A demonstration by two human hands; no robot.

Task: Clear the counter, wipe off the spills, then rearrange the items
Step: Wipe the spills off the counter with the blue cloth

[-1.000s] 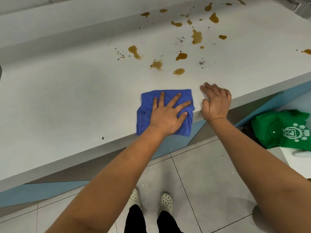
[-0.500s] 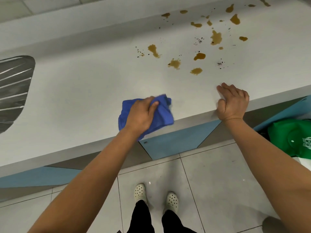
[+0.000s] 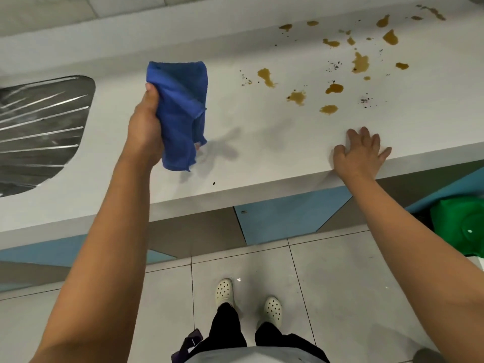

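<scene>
My left hand (image 3: 146, 127) grips a blue cloth (image 3: 180, 108) and holds it up above the white counter (image 3: 262, 142); the cloth hangs crumpled, its shadow on the counter to the right. My right hand (image 3: 362, 155) rests flat, fingers spread, on the counter near its front edge. Several brown spills (image 3: 334, 88) and dark crumbs (image 3: 364, 100) lie on the counter beyond my right hand, spreading towards the far right corner.
A steel sink drainboard (image 3: 39, 127) is set into the counter at the left. A green bag (image 3: 461, 226) sits on the floor at the right, below the counter. A single dark speck (image 3: 214, 183) lies near the front edge. My feet stand on grey floor tiles.
My left hand went from pressing the cloth flat on the counter to bunching it, then lifted it off the surface and leftward. My right hand has stayed resting on the counter edge.
</scene>
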